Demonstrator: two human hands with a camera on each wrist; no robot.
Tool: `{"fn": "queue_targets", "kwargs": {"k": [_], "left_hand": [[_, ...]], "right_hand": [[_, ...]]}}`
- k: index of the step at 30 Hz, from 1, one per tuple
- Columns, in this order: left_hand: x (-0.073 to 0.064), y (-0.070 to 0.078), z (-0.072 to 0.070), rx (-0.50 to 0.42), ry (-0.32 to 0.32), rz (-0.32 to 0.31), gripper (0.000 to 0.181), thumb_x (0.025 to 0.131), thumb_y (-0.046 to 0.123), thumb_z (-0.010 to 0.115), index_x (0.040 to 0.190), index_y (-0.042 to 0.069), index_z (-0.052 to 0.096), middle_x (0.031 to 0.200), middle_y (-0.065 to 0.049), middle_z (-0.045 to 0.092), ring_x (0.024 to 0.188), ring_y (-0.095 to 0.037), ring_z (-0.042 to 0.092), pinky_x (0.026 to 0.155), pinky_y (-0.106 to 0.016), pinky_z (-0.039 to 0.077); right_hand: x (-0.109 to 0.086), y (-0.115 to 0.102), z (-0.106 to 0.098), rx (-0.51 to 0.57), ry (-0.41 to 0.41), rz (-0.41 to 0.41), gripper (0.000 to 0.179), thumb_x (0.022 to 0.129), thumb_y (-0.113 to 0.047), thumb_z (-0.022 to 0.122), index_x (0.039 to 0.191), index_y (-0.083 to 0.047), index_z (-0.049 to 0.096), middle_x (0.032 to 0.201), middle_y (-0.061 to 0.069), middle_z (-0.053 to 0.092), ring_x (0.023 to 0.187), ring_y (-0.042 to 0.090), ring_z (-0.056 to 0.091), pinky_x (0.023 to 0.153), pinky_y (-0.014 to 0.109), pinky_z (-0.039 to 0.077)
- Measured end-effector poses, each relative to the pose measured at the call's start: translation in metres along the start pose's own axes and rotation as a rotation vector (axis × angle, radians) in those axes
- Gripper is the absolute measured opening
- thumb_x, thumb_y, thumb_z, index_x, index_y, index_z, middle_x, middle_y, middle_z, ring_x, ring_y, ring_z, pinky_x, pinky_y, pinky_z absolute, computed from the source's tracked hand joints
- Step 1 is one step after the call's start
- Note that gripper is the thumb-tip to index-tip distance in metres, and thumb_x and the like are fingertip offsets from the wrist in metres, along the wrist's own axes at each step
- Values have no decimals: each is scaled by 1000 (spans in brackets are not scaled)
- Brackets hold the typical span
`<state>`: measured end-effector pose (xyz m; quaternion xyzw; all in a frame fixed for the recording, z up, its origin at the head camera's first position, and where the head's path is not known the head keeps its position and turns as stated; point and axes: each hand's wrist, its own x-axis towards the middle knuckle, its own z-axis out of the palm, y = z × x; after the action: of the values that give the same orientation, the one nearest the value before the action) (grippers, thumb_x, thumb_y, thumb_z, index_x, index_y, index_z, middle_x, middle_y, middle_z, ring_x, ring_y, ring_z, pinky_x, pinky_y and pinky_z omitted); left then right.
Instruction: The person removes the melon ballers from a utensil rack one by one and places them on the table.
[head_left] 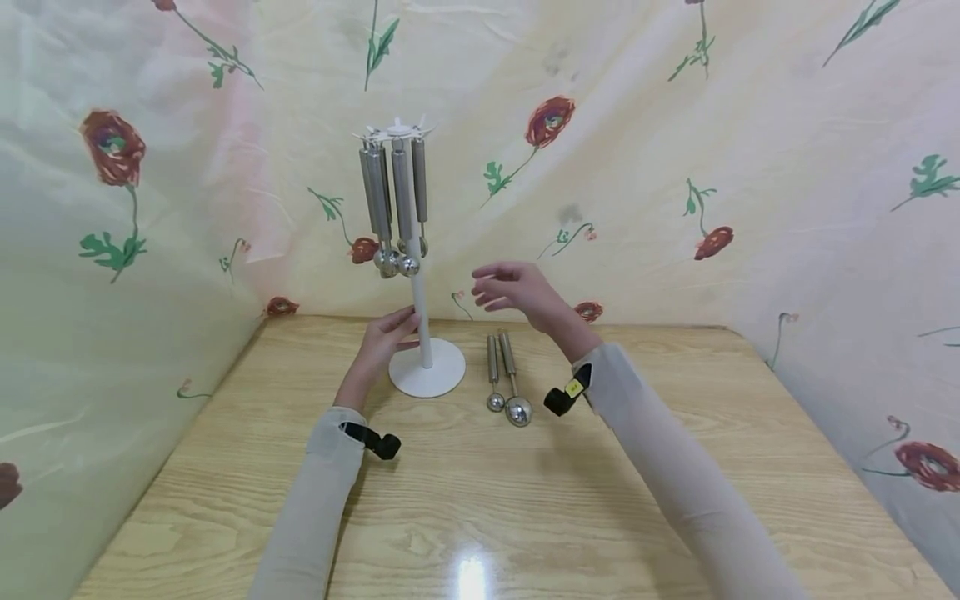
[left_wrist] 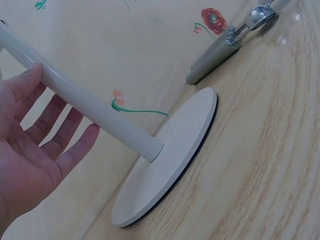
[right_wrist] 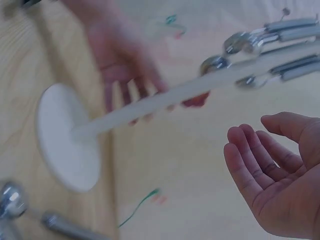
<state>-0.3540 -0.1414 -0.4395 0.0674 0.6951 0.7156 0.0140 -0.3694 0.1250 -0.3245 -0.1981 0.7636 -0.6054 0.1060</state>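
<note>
A white stand (head_left: pixel 420 308) with a round base (head_left: pixel 427 379) stands upright on the table. Several metal utensils (head_left: pixel 401 187) with thick handles and round ends hang from its hooked top. My left hand (head_left: pixel 382 342) loosely holds the pole above the base; in the left wrist view, the thumb lies at its near side and the fingers reach behind. My right hand (head_left: pixel 521 292) is in the air right of the stand, its fingers relaxed and holding nothing. Below it, a small round-ended metal utensil (head_left: pixel 494 375) and a larger metal spoon (head_left: pixel 516 392) lie side by side.
The wooden tabletop (head_left: pixel 450 500) reaches back to a hanging flowered cloth (head_left: pixel 637 183), which also closes off both sides. Each sleeve carries a strapped black wrist camera (head_left: pixel 386 446).
</note>
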Motion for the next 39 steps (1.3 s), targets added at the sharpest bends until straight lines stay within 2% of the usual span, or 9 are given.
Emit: {"fn": "queue_targets", "kwargs": {"k": [6,13,25,30,34,39], "left_hand": [[-2,-1,1,-17,-1,18,49,106,27,57,149,4,50,147,-23,54,126,-26,59,110,-49,53],[-1,-4,-1,-23,3,3,51,105,30,58,149,6,50,146,-24,55,124,-25,59,110,-49,53],[-3,-4,0,-15,-2,3,52,106,31,57,151,6,48,148,-24,53,130,-29,56,113,-49,51],[-3,-3,1,-18,2,-1,52,106,32,57,151,7,48,148,-23,53,127,-25,57,113,-49,51],[-3,-1,2,-16,5,2,51,106,31,57,150,7,49,148,-23,54,123,-21,59,111,-48,52],[-1,2,1,-30,-11,-19,50,107,26,54,151,4,46,151,-25,50,130,-29,55,113,-50,50]], "right_hand": [[7,-39,13,5,-31,-89,32,104,-19,61,131,-2,63,120,15,71,105,23,72,98,40,61],[17,-66,25,12,-57,-149,32,103,-15,62,131,-2,65,128,17,70,108,24,72,99,40,61],[25,-85,40,70,-65,-241,35,99,-6,65,134,1,63,131,20,68,112,24,71,101,41,60],[27,-89,47,73,-89,-255,38,99,-4,64,136,1,61,131,22,67,112,24,71,103,45,58],[29,-91,51,63,-77,-253,41,98,-4,65,138,1,60,132,23,67,111,24,71,102,44,59],[30,-96,57,47,-48,-246,44,96,-4,68,140,0,59,130,23,68,108,23,71,102,41,59]]}}
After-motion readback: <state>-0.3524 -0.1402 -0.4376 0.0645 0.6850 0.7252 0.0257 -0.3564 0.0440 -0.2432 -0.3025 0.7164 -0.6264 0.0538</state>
